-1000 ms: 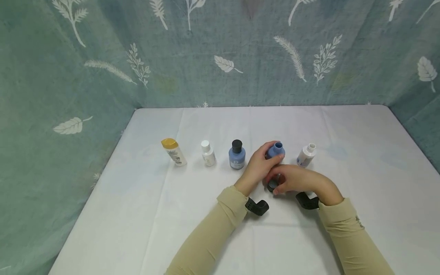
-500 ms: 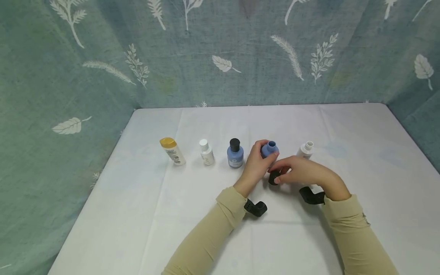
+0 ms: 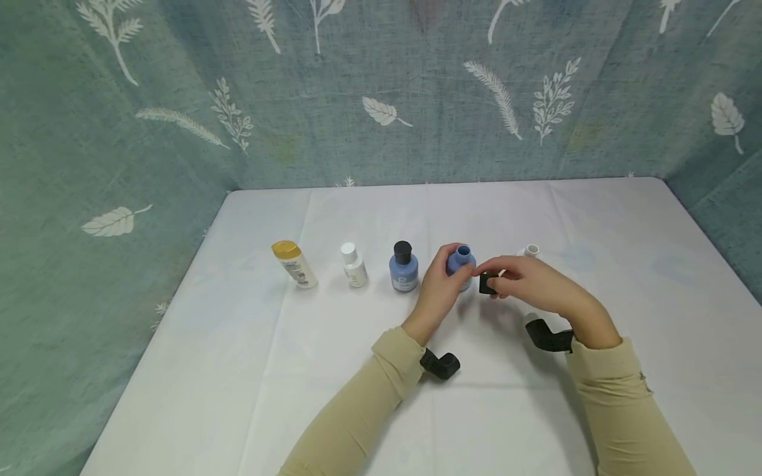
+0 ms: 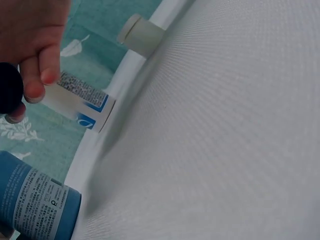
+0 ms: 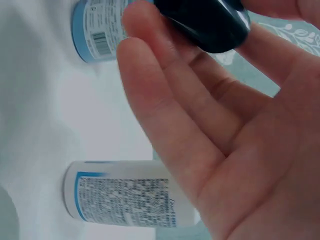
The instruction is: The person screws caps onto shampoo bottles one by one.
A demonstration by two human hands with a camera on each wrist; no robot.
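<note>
My left hand (image 3: 438, 281) grips a small blue bottle (image 3: 459, 262) standing on the table, its neck open. The label of this blue bottle (image 4: 42, 205) shows at lower left in the left wrist view. My right hand (image 3: 530, 281) pinches a black cap (image 3: 487, 283) just right of the bottle, raised off the table. In the right wrist view the glossy black cap (image 5: 210, 25) sits between thumb and fingers. Behind the right hand stands a white bottle (image 3: 532, 250) without a cap, partly hidden in the head view; its printed label faces the right wrist camera.
Left of the hands stand a second blue bottle (image 3: 404, 270) with a black cap, a white bottle (image 3: 355, 268) with a white cap, and a tilted-looking bottle (image 3: 297, 267) with a yellow cap. A loose pale cap (image 4: 142, 36) rests on the white tablecloth (image 3: 345, 396).
My right hand has lifted the black cap from low in front of the blue bottle up to its right side. The left hand still holds the bottle, which sits slightly further left.
</note>
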